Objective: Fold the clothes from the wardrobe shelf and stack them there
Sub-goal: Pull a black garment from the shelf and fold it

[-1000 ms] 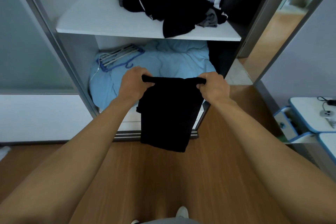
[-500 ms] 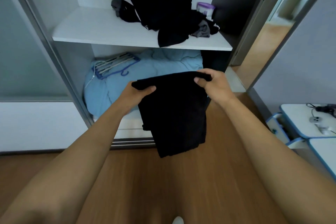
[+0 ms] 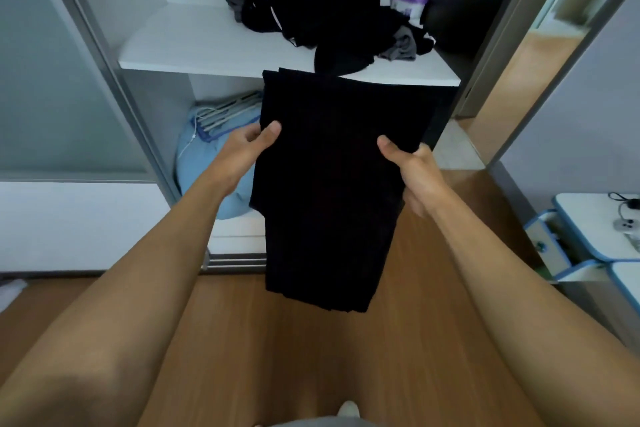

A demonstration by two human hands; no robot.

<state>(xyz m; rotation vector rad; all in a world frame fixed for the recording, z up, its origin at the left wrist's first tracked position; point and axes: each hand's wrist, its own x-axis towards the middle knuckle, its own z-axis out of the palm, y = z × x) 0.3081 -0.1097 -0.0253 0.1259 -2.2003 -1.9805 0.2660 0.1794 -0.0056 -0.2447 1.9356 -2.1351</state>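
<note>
The folded black garment (image 3: 329,184) has risen toward the wardrobe shelf (image 3: 194,45), with the left hand (image 3: 247,146) and right hand (image 3: 412,170) each keeping a pinching grip on its sides; stacking likely comes next.

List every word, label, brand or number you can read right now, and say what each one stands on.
No text in this view can be read.
Purple-lidded tub at the back of the wardrobe shelf: dark marks on its label, too blurred to read.
Black garment held up in front: no print, tag or logo shows.
Small device on the desk at the right: no marking can be made out.
</note>
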